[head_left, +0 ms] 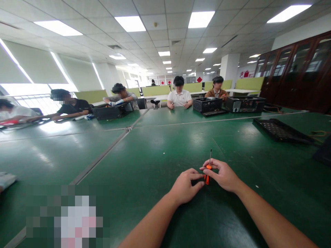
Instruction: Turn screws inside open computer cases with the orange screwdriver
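A screwdriver (207, 179) with an orange and black handle stands upright over the green table, its metal shaft pointing up. My right hand (223, 175) pinches it near the top of the handle, thumb in front and fingers behind. From the left side, my left hand (186, 186) reaches toward the lower handle with fingers stretched out and thumb apart. Its fingertips are at the handle or just beside it; I cannot tell whether they touch.
Several people sit around the green table (144, 155). Black computer cases (208, 104) stand at the far side. A black perforated panel (280, 130) lies at right. A white object (6, 181) sits at the left edge. A pixelated patch covers the lower left.
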Available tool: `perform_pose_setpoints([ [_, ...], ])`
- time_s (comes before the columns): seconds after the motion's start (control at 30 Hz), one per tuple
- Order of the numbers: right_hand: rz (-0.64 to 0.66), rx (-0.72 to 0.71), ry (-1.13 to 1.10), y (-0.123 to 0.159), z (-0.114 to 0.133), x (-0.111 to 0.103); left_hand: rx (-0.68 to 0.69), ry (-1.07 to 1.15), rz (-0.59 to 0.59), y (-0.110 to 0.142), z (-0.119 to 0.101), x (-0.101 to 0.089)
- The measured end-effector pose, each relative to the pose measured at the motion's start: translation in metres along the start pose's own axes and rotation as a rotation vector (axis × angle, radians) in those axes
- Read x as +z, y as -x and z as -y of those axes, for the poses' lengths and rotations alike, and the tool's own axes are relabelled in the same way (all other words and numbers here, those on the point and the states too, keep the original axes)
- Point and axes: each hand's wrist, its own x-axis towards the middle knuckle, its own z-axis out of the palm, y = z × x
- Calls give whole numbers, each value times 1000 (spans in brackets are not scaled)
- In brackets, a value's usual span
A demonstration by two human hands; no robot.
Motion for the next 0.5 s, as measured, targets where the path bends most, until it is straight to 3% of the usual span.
perform_pose_setpoints([
  [0.33,111,74,53,-1,-3,0,0,-16,26,0,3,1],
  [0.5,-10,52,7,0,11,-2,-38,-5,9,0,7,2],
])
